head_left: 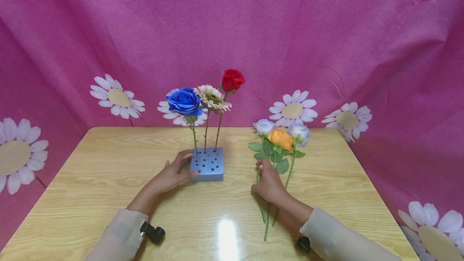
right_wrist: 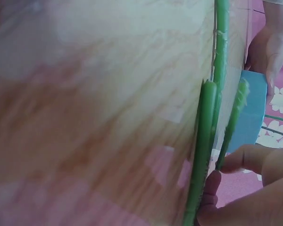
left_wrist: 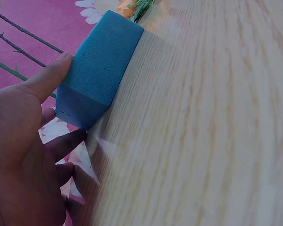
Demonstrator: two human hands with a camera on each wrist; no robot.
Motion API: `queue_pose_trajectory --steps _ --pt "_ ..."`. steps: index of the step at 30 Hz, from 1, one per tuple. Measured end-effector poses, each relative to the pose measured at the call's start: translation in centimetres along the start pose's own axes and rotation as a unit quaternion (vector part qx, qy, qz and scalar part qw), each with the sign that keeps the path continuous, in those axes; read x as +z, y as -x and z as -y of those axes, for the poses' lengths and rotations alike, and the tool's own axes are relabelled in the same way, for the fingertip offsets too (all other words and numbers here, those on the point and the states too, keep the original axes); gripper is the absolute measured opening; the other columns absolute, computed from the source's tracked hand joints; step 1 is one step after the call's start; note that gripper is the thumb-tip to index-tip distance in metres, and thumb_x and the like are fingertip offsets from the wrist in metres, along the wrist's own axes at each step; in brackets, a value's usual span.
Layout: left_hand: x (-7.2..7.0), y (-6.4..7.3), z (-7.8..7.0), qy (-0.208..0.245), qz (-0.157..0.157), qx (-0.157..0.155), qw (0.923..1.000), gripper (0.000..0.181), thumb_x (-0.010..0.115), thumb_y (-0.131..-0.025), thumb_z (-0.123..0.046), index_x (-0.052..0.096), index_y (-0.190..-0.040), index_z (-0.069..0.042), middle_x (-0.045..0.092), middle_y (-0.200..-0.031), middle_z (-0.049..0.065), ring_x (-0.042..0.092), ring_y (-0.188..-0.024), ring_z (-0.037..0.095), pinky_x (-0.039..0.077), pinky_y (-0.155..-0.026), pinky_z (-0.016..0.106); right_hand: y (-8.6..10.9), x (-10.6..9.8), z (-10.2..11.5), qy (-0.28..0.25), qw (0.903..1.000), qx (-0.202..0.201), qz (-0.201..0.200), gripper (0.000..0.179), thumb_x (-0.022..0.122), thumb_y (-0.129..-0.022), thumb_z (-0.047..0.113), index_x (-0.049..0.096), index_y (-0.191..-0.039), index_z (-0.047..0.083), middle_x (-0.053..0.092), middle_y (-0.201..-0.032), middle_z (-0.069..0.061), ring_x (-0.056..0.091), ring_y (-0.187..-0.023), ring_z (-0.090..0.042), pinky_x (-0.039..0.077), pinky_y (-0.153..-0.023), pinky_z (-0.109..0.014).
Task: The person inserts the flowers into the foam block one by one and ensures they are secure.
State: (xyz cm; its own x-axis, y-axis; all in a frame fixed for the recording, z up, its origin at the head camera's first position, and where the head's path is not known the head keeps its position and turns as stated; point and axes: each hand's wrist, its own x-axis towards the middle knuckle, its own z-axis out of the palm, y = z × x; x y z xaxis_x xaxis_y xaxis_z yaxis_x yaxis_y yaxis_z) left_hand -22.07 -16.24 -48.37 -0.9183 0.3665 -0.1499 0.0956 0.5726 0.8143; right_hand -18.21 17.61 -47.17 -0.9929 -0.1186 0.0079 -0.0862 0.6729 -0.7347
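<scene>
My left hand [head_left: 175,175] holds the left side of a blue foam block [head_left: 207,177], with its thumb at the front corner and fingers at the back. Upright in the block's rear holes stand a blue rose [head_left: 183,101], a cream daisy-like flower [head_left: 212,98] and a red rose [head_left: 233,80]. At the right, my right hand [head_left: 271,183] pinches the green stem [right_wrist: 233,125] of the leftmost pale white rose [head_left: 264,126] between thumb and forefinger. An orange rose [head_left: 280,139] and another pale white rose [head_left: 299,133] lie beside it on the table.
The wooden table [head_left: 119,156] carries the block on its left-centre and the loose flowers on its right. Behind it hangs a magenta cloth [head_left: 275,43] printed with white daisies. Other holes show in the block's top. The loose stems cross near the right hand.
</scene>
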Motion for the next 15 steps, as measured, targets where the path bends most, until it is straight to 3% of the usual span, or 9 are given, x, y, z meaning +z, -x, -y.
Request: queue_pose_trajectory --steps 4,10,15 --pt "0.04 -0.03 0.0 0.001 0.001 -0.003 1.0 0.087 0.068 -0.097 -0.05 0.019 -0.161 -0.019 0.026 -0.168 0.021 0.014 -0.158 0.038 -0.018 -0.118 0.067 0.0 -0.1 0.03 -0.011 0.9998 0.013 0.008 0.067 0.069 -0.066 -0.012 0.046 -0.128 0.001 0.051 -0.089 -0.011 0.045 -0.078 -0.022 0.038 -0.064 -0.032" --pt "0.09 -0.01 -0.17 0.0 -0.004 0.0 1.0 0.086 0.069 -0.097 -0.048 0.02 -0.161 -0.018 0.025 -0.168 0.021 0.015 -0.158 0.039 -0.018 -0.118 0.068 -0.14 -0.4 0.2 -0.065 0.9964 0.048 0.023 0.054 0.062 -0.08 -0.009 0.042 -0.129 0.002 0.062 -0.091 -0.01 0.046 -0.061 -0.016 0.039 -0.055 -0.028" --pt "0.05 0.14 -0.31 -0.002 -0.007 -0.002 1.0 0.087 0.069 -0.097 -0.048 0.02 -0.162 -0.018 0.024 -0.168 0.021 0.015 -0.158 0.039 -0.018 -0.118 0.067 -0.34 -0.55 0.35 -0.113 0.9905 0.073 0.028 0.055 0.062 -0.084 -0.009 0.04 -0.134 0.001 0.066 -0.095 -0.012 0.054 -0.069 -0.018 0.043 -0.058 -0.029"
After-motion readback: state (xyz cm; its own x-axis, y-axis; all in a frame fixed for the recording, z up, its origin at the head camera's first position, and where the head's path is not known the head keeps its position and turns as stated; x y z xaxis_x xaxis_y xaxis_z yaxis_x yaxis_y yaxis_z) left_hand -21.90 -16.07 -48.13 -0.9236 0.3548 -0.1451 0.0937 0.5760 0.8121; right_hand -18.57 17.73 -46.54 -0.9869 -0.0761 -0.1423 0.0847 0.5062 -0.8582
